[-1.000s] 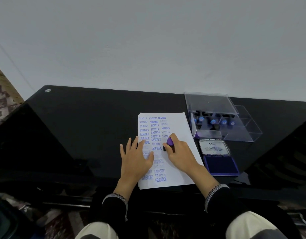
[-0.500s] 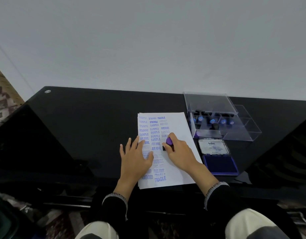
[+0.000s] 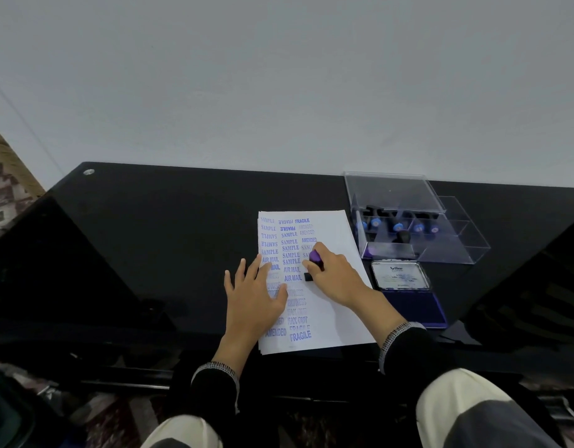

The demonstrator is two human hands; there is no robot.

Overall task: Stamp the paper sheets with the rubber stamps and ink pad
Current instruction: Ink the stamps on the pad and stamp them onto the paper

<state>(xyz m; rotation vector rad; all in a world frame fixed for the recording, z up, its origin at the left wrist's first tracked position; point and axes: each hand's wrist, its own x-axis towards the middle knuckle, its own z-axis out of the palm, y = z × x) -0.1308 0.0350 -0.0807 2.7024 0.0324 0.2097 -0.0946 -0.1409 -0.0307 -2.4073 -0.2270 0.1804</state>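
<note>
A: Paper sheets (image 3: 331, 321), where?
B: Small stack, near edge of black glass table (image 3: 169, 227), centre. Both hands on it. Top sheet's left half full of blue prints.
A: Left hand (image 3: 251, 294)?
B: Flat, fingers spread & straight, pressing sheet's left edge, partly over the prints.
A: Right hand (image 3: 335, 274)?
B: Fingers curled round a rubber stamp (image 3: 314, 258) w/ purple knob; its black base sits on the paper, right of the "AIR MAIL" prints.
A: Readable text?
B: SAMPLE, FRAGILE, AMENDED, AIR MAIL, FAX OUT; some upside down or faint.
A: Ink pad (image 3: 415, 307)?
B: Right of stack, just beside right wrist, open. Lid label says "Artline".
A: Other stamps?
B: In clear plastic box (image 3: 441, 250), far side of pad, blue knobs, lid up.
</note>
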